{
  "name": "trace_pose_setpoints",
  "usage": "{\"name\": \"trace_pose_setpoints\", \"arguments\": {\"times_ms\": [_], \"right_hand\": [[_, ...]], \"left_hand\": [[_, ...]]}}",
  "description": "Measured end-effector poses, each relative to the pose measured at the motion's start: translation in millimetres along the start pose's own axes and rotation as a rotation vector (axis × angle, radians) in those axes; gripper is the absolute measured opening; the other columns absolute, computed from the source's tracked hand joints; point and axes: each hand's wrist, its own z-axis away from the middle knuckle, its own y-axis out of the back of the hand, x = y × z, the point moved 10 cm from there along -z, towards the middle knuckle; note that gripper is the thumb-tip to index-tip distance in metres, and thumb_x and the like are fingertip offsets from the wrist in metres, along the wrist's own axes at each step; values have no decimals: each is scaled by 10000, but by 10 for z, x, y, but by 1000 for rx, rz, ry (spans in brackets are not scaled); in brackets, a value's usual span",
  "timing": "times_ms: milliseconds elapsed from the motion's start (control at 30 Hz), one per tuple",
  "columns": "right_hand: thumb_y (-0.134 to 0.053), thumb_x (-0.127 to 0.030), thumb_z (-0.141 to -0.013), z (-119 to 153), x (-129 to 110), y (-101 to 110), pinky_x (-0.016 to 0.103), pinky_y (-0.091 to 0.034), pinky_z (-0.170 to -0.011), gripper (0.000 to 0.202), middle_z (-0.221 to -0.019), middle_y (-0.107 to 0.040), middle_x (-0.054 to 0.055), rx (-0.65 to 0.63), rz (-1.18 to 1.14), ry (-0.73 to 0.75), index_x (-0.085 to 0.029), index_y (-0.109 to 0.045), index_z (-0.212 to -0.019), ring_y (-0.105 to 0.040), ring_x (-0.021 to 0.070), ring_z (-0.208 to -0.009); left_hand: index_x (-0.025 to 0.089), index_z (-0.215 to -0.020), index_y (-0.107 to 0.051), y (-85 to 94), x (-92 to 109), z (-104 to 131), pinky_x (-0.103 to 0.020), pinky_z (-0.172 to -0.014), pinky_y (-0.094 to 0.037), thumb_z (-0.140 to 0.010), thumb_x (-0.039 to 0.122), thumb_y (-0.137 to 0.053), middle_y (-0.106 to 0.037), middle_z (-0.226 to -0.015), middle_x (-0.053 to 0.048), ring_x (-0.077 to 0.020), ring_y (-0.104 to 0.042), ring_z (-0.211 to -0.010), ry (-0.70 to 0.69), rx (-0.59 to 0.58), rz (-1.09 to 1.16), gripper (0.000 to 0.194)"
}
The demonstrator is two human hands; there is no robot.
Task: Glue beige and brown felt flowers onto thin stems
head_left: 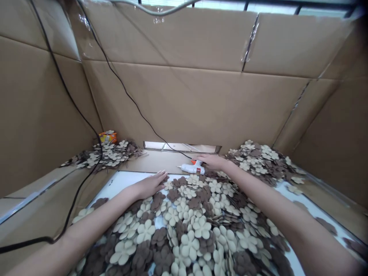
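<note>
A white glue gun (193, 168) with an orange trigger lies at the far edge of the white board (122, 180), its nozzle toward the left. My right hand (212, 161) reaches to the handle end of the gun; its fingers are at the handle and cord, and whether they close on it is too small to tell. My left hand (151, 184) lies palm down on the board's far part, fingers stretched out, beside the flowers. Cream and brown felt flowers (189, 245) cover the board between my arms.
Cardboard walls (186, 99) surround the work area. Flower heaps stand at the back left (112, 153) and back right (261, 161), with an orange box (108, 137) by the left one. A black cable (126, 92) runs down to the glue gun.
</note>
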Motion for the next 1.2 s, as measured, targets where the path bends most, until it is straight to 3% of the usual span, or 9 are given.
{"name": "trace_pose_setpoints", "arguments": {"times_ms": [167, 400, 600, 767, 867, 967, 1133, 1200], "right_hand": [[-484, -87, -795, -40, 50, -142, 312, -427, -920, 498, -1255, -554, 81, -43, 63, 36, -241, -540, -1265, -542, 200, -1103], [-470, -170, -859, -120, 64, -163, 321, -450, -810, 430, -1162, -554, 105, -24, 132, 36, -271, -529, -1272, -569, 210, -961], [-549, -242, -832, -121, 104, -170, 316, -435, -796, 420, -1092, -540, 90, -5, 73, 77, -275, -535, -1250, -540, 212, -943], [-526, -231, -851, -142, 109, -100, 306, -433, -816, 283, -1036, -543, 74, 100, -56, 62, -221, -570, -1130, -539, 196, -929], [-494, -233, -871, -174, 98, 23, 327, -438, -813, 258, -1031, -548, 88, 207, -134, 40, -186, -538, -1121, -541, 204, -920], [-510, -260, -870, -185, -17, 185, 340, -436, -807, 231, -1026, -566, 93, 288, -199, 45, -177, -543, -1084, -538, 218, -925], [-547, -278, -862, -151, -497, 319, 293, -447, -786, 198, -976, -600, 79, 288, -279, 101, -186, -595, -1030, -577, 192, -888], [-549, -274, -866, -134, -666, 289, 273, -448, -781, 205, -971, -610, 79, 261, -309, 104, -188, -609, -1042, -593, 181, -882]], "left_hand": [[104, -1358, -384, -33, 80, -5, -393, -1045, -317, -899, 275, -344, -318, -1471, -205, -289, -383, -1305, 21, 54, -55, 492], [124, -1064, -565, -15, -5, -105, -497, -958, -352, -817, 100, -382, -569, -1117, -195, -310, -485, -1117, 98, 207, 38, 309], [181, -941, -609, 226, -165, 33, -437, -945, -355, -806, 199, -501, -582, -956, -105, -279, -508, -985, 140, 372, 411, 174], [195, -930, -565, 306, -419, 69, -282, -653, -476, -847, 332, -463, -593, -871, -60, -188, -571, -742, 239, 469, 921, 190], [155, -910, -558, 233, -524, 53, -264, -558, -483, -889, 279, -313, -619, -867, -102, -172, -605, -686, 297, 440, 1225, 275], [113, -927, -578, 170, -509, 63, -285, -623, -519, -894, 226, -251, -648, -908, -150, -196, -650, -799, 303, 373, 1427, 349], [72, -1128, -539, -68, -307, 67, -343, -769, -534, -903, 313, -332, -679, -1010, -170, -254, -641, -1001, 337, 163, 1991, 389], [76, -1191, -505, -130, -246, 59, -396, -856, -508, -892, 351, -382, -679, -1052, -173, -273, -622, -1055, 359, 106, 2075, 424]]}}
